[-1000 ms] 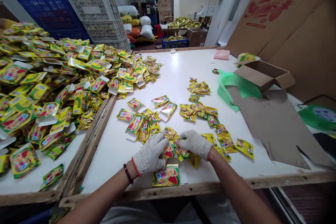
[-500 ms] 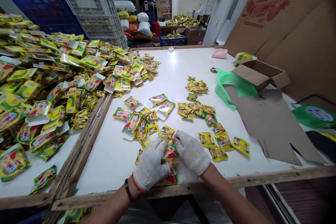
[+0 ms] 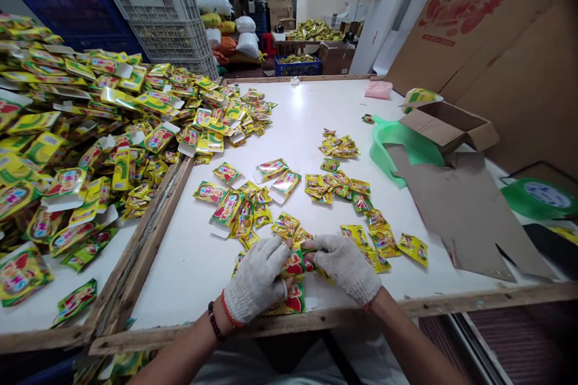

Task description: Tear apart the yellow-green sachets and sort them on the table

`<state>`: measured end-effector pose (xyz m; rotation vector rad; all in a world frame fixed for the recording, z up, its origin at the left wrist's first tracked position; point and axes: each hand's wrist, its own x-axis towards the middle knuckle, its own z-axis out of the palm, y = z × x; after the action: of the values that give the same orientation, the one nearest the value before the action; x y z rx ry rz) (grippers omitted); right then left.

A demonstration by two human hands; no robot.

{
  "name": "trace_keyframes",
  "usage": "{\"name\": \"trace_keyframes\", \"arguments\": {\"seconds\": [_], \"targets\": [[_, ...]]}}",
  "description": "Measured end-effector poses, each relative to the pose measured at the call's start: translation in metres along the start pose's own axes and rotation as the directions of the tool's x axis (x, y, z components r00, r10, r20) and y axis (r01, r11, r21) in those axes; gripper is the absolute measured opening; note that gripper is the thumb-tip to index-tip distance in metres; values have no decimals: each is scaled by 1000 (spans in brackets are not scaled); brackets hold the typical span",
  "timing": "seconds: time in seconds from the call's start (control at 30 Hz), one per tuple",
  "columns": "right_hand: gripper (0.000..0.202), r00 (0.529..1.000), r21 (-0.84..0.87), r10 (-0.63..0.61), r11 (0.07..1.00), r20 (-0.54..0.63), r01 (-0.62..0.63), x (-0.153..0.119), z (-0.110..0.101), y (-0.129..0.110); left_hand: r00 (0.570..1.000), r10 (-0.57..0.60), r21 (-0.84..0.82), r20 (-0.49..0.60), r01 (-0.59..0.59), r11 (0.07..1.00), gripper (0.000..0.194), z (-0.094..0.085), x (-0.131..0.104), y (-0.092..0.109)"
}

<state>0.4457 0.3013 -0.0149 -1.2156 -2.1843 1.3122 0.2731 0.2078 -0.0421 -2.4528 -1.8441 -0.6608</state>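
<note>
White gloves [image 3: 256,281], dark bracelet [image 3: 214,320], seemingly beaded.

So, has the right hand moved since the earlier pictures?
Yes. Judged against the flat cardboard sheet, the right hand has shifted rightward, towards the sheet, so the gap between them is now smaller.

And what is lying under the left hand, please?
Part of a printed box sticks out from under the left hand, on the white table. The hand covers the rest; anything else is hidden.
</note>
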Motion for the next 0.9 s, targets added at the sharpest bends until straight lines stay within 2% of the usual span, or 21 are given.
{"name": "trace_keyframes", "arguments": {"seconds": [0.07, 0.17, 0.23, 0.4, 0.5, 0.63, 0.73, 0.8, 0.9], "targets": [[19, 999, -15, 44, 999, 12, -44, 2, 0, 1, 999, 37, 17, -26, -37, 999, 50, -2, 0, -1], [18, 976, 39, 133, 989, 174, -142, 4, -4, 0, 997, 75, 10, -34, -75, 997, 50, -6, -1, -3], [16, 963, 22, 135, 989, 234, -144, 5, -9, -1, 995, 96, -14, -8, -96, 995, 50, -9, -2, -4], [19, 958, -47, 203, 979, 204, -198, 5, -15, -6, 993, 64, -67, 102, -57, 996, 52, -17, 1, -3], [15, 961, -42, 176, 984, 211, -171, 4, -14, -5, 986, 41, -114, 163, -23, 993, 52, -17, 4, -3], [16, 967, 56, 205, 975, 153, -215, 1, -27, 0, 988, -49, -265, 146, 87, 960, 53, -17, -1, -11], [17, 987, 257, 147, 953, 68, -159, -4, -46, 4, 957, -231, -459, 174, 286, 841, 56, -18, -13, -20], [18, 994, 350, 102, 933, -24, -87, -7, -55, 6, 927, -303, -535, 221, 375, 757, 59, -20, -19, -23], [19, 993, 382, 69, 924, -99, -26, -9, -55, 5, 929, -309, -533, 202, 369, 761, 74, -26, -17, -17]]}}
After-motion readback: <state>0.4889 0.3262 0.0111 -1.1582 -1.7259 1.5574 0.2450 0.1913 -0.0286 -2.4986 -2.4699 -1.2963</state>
